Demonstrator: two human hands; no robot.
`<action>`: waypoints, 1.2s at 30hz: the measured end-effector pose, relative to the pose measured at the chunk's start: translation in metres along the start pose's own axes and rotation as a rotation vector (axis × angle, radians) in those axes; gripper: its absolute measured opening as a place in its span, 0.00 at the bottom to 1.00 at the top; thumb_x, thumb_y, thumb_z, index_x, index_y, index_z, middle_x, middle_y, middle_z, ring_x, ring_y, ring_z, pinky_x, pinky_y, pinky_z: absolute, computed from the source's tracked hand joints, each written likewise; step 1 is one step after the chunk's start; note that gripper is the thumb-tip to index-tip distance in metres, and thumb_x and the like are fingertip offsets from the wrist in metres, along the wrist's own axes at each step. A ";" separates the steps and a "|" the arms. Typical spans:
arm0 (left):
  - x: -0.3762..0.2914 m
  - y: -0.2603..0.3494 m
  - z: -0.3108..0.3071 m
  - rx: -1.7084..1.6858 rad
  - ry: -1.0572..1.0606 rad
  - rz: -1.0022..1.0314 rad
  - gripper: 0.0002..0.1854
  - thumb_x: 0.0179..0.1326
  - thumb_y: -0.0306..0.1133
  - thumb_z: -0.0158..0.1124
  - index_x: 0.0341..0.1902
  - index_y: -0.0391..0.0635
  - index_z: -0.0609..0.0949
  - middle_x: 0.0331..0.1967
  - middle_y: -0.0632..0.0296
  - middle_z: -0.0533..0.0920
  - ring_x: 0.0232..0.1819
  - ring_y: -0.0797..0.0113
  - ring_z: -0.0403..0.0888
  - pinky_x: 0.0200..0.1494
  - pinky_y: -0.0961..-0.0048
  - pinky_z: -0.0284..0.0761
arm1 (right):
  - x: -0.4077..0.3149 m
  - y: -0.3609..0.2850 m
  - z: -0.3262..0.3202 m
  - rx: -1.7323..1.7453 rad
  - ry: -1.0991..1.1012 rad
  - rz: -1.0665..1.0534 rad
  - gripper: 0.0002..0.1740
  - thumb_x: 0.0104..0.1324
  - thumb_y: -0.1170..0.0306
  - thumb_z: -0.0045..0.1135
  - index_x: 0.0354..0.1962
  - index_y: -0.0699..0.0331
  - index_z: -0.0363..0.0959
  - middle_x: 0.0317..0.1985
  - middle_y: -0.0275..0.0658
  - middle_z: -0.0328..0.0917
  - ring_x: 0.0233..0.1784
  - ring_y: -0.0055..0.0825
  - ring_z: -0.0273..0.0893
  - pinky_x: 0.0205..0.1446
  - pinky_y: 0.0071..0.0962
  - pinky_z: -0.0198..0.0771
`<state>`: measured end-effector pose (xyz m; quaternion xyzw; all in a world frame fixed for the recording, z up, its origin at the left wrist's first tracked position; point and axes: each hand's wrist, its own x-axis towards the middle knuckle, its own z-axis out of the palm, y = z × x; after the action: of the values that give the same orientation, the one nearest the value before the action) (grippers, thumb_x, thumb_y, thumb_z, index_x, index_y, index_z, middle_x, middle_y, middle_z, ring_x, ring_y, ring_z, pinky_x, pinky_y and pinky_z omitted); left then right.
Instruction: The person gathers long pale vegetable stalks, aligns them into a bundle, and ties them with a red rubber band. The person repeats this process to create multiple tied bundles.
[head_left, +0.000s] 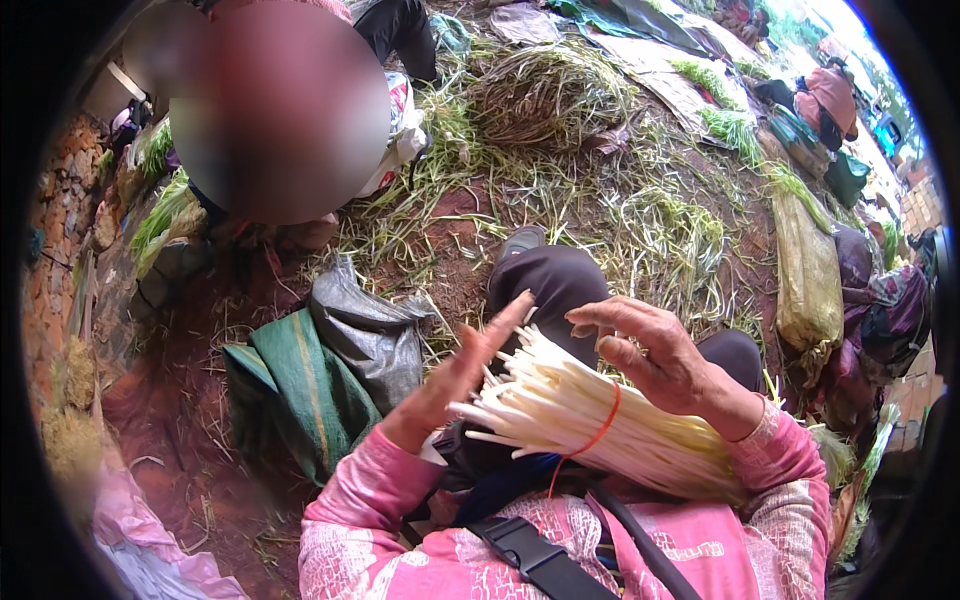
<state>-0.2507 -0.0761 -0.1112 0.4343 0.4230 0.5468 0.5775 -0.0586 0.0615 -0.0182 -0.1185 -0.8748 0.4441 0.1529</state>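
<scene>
A thick bundle of pale, white-stemmed stalks (570, 397) lies across my lap, with its uneven ends towards the left. A thin red band (611, 416) runs around it, and one end of the band hangs down its near side. My left hand (469, 367) is held flat and upright beside the stalk ends, with nothing in it. Whether its palm touches them, I cannot tell. Over the far side of the bundle, my right hand (652, 352) is raised with bent fingers apart and holds nothing. The bundle's far right end is partly hidden by my right sleeve.
Folded green woven sheeting (300, 382) and a grey plastic sheet (367, 322) lie to my left. Loose stalks (667, 232) litter the reddish ground ahead, with a heap (551, 97) beyond. A long yellowish sack (806, 262) lies at right. Other people sit nearby.
</scene>
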 end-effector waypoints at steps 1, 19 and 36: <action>-0.003 0.016 -0.004 -0.059 0.013 0.004 0.48 0.61 0.69 0.21 0.73 0.42 0.46 0.74 0.54 0.46 0.75 0.61 0.43 0.73 0.63 0.36 | -0.001 -0.002 -0.001 -0.045 -0.014 -0.008 0.19 0.68 0.63 0.48 0.50 0.67 0.71 0.42 0.48 0.76 0.47 0.44 0.75 0.49 0.36 0.69; -0.066 0.044 0.026 1.180 0.589 0.593 0.25 0.59 0.42 0.63 0.54 0.38 0.74 0.51 0.49 0.76 0.51 0.51 0.74 0.57 0.57 0.66 | -0.031 -0.041 0.022 -0.486 0.059 -0.368 0.29 0.48 0.54 0.68 0.43 0.63 0.73 0.35 0.37 0.74 0.35 0.31 0.73 0.36 0.29 0.68; -0.055 0.024 0.079 1.455 0.522 0.720 0.15 0.54 0.28 0.64 0.47 0.41 0.80 0.39 0.60 0.74 0.38 0.64 0.74 0.45 0.63 0.69 | -0.006 -0.005 0.013 -0.431 0.043 -0.339 0.18 0.52 0.63 0.61 0.39 0.58 0.68 0.35 0.37 0.68 0.37 0.35 0.70 0.37 0.33 0.67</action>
<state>-0.1835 -0.1334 -0.0666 0.6651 0.6249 0.3716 -0.1704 -0.0578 0.0472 -0.0224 -0.0097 -0.9531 0.2132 0.2148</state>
